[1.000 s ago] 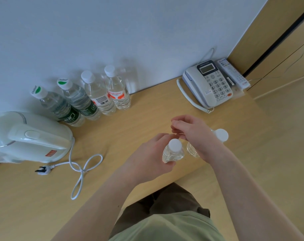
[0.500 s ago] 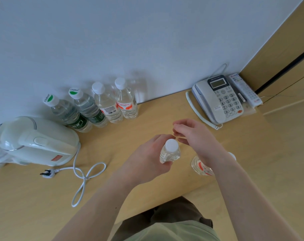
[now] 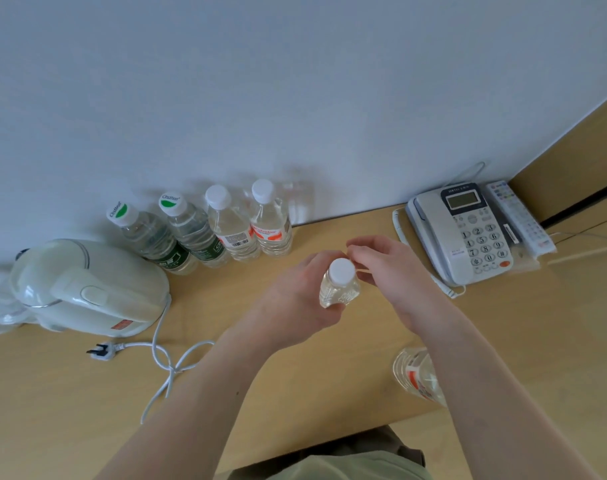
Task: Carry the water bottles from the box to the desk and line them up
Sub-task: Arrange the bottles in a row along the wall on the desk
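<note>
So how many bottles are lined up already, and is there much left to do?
Four bottles already stand in a row by the wall. The left hand grips a fifth bottle over the desk, right hand at its cap. A sixth bottle sits under the right arm. The box isn't visible.

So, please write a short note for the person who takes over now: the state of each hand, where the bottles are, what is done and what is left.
Left hand: grips the held bottle by its body, upright, above the desk.
Right hand: fingers loosely curled beside the bottle's cap, pinching what looks like a thin strip; I cannot tell what it is.
Done: four bottles stand in a row at the wall, beside the kettle.
Loose bottle: near the desk's front edge, partly hidden by the right forearm.
Left: probably add the held bottle and the loose one to the row. The box is out of view.
</note>
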Demonstrator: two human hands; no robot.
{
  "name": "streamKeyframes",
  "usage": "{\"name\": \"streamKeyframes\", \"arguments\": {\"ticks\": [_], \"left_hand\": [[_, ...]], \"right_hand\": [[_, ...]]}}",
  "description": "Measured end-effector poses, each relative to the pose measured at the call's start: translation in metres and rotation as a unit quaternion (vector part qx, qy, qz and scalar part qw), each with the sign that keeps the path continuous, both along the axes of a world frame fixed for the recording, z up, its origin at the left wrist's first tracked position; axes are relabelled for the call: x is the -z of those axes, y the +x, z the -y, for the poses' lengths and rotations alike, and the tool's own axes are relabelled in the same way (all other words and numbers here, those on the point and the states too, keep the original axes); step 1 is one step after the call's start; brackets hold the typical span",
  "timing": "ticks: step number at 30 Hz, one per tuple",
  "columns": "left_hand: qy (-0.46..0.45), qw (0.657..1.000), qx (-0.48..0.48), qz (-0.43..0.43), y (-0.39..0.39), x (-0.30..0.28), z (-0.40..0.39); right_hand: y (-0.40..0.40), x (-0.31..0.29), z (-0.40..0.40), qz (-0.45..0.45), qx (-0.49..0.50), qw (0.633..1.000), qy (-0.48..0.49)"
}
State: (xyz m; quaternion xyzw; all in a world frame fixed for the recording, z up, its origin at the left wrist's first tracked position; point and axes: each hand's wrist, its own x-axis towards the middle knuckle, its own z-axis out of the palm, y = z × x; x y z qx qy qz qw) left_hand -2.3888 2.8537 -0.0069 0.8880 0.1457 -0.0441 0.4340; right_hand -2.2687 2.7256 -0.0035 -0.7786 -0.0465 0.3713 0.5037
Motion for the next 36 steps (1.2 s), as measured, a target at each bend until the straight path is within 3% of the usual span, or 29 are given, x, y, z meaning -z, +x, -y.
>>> {"name": "streamKeyframes", "arguments": {"ticks": [18,36], "left_hand": [[0.042,0.986,-0.128,0.097,0.050,0.010,-0.024],[0.094,0.968,-0.212,0.099,0.083,0.019,-0.021]], "right_hand": [[0.045,-0.003,-0.042,0.020,0.000,1.000,-0.011],[0.060,0.003,-0.064,0.036,0.062,0.997,-0.003]]}}
